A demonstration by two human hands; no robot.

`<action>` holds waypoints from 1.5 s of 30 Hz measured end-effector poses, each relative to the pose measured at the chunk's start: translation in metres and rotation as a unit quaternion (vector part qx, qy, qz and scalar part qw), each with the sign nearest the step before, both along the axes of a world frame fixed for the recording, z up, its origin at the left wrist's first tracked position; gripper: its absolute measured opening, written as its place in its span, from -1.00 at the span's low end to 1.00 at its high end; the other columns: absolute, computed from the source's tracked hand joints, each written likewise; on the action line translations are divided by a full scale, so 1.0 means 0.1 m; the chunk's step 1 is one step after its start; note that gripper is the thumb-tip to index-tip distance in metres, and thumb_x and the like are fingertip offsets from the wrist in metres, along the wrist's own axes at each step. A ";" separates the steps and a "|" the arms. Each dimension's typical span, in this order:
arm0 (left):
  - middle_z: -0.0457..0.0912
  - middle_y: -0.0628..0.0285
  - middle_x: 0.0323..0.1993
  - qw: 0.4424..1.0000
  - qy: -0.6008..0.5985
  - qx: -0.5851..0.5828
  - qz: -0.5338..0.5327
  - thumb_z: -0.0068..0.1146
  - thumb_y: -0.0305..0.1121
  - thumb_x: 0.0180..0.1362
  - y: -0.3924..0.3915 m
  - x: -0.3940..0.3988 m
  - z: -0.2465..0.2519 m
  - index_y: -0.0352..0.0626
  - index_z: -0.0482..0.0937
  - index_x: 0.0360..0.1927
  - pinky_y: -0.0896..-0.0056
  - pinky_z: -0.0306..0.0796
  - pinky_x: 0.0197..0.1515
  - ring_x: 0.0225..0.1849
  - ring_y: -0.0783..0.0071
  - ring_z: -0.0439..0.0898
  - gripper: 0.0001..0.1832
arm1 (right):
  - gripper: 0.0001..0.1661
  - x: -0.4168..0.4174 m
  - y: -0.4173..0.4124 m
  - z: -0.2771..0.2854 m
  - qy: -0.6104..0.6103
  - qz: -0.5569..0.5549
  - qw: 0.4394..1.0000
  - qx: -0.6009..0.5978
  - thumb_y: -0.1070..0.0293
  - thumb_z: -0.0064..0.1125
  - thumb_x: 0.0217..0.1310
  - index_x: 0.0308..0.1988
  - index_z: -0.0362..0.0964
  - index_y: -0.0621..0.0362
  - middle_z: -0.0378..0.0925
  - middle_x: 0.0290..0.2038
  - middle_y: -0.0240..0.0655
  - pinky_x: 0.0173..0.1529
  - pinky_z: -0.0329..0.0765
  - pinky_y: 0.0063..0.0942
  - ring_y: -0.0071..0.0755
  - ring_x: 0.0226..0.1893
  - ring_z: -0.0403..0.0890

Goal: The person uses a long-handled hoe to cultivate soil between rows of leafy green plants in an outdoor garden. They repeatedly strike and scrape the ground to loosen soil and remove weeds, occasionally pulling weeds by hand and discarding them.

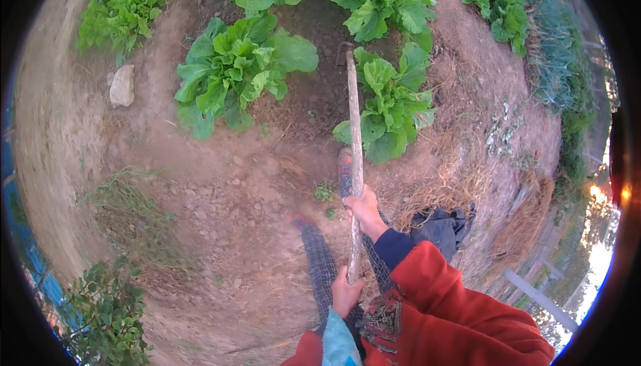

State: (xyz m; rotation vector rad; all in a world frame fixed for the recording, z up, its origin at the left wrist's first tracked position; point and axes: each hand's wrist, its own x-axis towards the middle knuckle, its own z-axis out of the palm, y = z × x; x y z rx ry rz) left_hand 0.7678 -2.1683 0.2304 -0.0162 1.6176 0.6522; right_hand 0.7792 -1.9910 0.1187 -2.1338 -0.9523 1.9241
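Observation:
A long wooden handle (355,125) of a hand-held garden tool runs upward from my body into the vegetable bed. My left hand (346,292) grips its near end, and my right hand (366,209) is closed round the shaft farther up. The tool's rusty metal head (343,51) rests at the soil between leafy green plants; its exact shape is hard to make out. One leafy plant (388,103) stands just right of the handle, a larger one (240,68) to its left. More leafy plants (383,0) grow beyond the head.
A pale stone (121,85) lies at the left. Dry straw (450,185) and crumpled black plastic (440,231) are beside me at the right. My shoe (345,161) is close to the right plant. A shrub (107,311) grows at lower left, and a pale post (541,300) shows at lower right.

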 end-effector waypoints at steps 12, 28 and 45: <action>0.40 0.37 -0.64 0.983 -0.118 0.019 0.143 0.15 -0.51 -0.04 0.12 -0.05 -0.04 -0.21 0.40 -0.25 0.56 0.18 -0.74 -0.75 0.66 0.31 -0.75 | -0.67 0.08 0.01 -0.36 -0.082 0.081 0.990 0.083 0.61 0.11 -0.05 -0.19 0.26 0.26 0.40 -0.55 -0.30 -0.75 0.34 -0.51 -0.52 -0.76 0.38; 0.58 -0.03 -0.35 0.998 0.002 -0.044 -0.040 0.27 -0.29 -0.15 -0.22 -0.07 0.27 -0.22 0.43 -0.17 0.26 0.40 -0.19 -0.31 0.18 0.57 -0.56 | -0.64 -0.05 -0.24 0.33 0.017 -0.005 1.000 0.014 0.66 0.06 -0.02 -0.18 0.17 0.23 0.30 -0.59 -0.36 -0.79 0.27 -0.53 -0.55 -0.79 0.30; 0.58 0.02 -0.38 0.995 0.040 -0.086 -0.039 0.24 -0.32 -0.13 -0.37 0.02 0.10 -0.18 0.45 -0.13 0.25 0.41 -0.24 -0.34 0.22 0.58 -0.57 | -0.64 -0.33 -0.23 0.46 0.068 0.015 0.997 -0.021 0.64 0.09 -0.02 -0.18 0.18 0.23 0.32 -0.61 -0.34 -0.78 0.29 -0.51 -0.52 -0.79 0.34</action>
